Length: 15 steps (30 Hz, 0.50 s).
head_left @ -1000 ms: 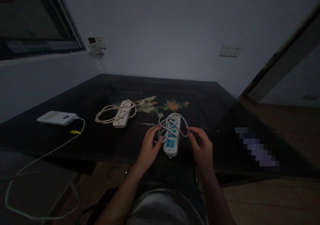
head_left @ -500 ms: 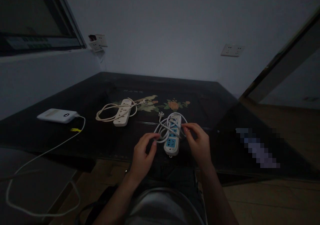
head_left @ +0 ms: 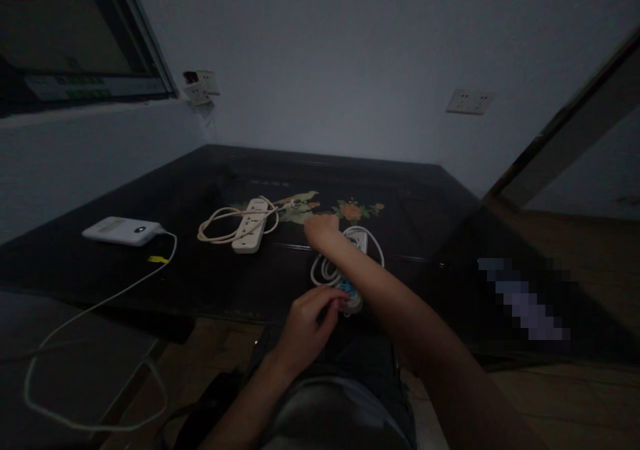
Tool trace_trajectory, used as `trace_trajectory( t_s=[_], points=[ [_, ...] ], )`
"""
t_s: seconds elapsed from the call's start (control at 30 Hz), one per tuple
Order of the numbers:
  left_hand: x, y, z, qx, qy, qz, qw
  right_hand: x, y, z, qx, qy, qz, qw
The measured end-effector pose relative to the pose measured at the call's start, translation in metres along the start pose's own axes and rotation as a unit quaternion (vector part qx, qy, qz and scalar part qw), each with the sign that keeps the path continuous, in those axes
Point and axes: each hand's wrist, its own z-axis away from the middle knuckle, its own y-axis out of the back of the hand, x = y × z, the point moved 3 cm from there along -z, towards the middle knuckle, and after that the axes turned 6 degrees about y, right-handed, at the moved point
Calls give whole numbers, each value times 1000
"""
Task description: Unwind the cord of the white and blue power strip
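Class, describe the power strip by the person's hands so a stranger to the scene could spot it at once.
On the dark table, find the printed flowers. Below them in view, a white power strip lies partly hidden behind the right forearm, the left hand at its near end. Blue socket panels set it apart from the plain white strip to its left.

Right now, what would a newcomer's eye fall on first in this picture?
Probably the bare right hand, its forearm crossing above a white power strip with blue sockets near the front of the glossy black table. The bare left hand is at that strip's near end. Next, perhaps, the long cream power strip, farther left.
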Motion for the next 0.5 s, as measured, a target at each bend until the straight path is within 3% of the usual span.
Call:
trace_trajectory(
  t_s=[0.23, 0.5],
  points=[
    [-11, 5, -9, 82, 19, -56, 995, 24, -25, -30, -70, -18, 12, 997],
    [-36, -18, -10, 1, 84, -90, 992, 23, -16, -16, -2, -17, -14, 1000]
  ],
)
